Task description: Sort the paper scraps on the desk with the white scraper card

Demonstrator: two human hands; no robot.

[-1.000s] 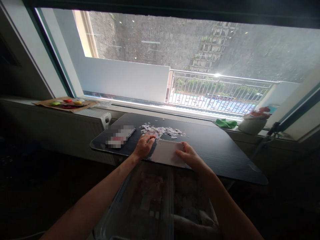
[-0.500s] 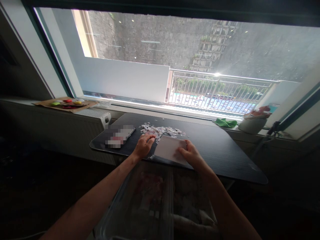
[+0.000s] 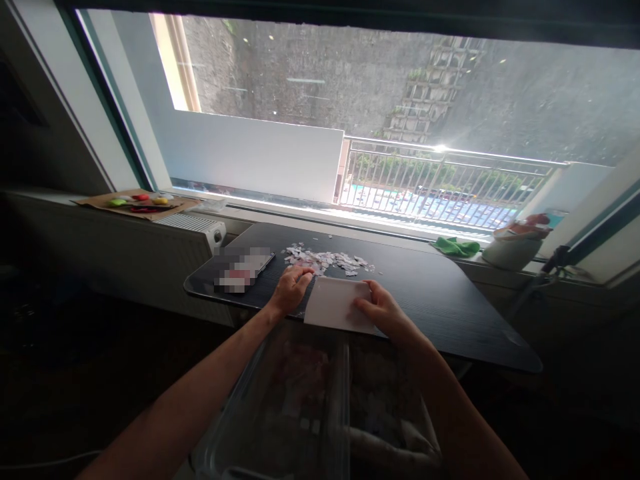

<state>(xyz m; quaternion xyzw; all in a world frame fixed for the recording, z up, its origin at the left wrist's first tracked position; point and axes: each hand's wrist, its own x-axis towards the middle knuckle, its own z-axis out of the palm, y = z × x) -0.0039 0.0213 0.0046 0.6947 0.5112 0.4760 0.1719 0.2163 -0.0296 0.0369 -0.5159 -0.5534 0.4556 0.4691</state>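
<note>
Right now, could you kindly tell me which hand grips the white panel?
The right hand does, thumb on the white panel; the left hand, by the pale scraps, doesn't.

On the table (image 3: 440, 303), scraps (image 3: 327, 260) lie behind the left hand (image 3: 293, 288) and the flat sheet (image 3: 334, 303) in the right hand (image 3: 383, 307) — the phone (image 3: 246, 270) left of them. A storage bin (image 3: 220, 443) stands before the table; behind, rightward on the windowsill (image 3: 300, 224) — a cloth (image 3: 456, 247).
</note>
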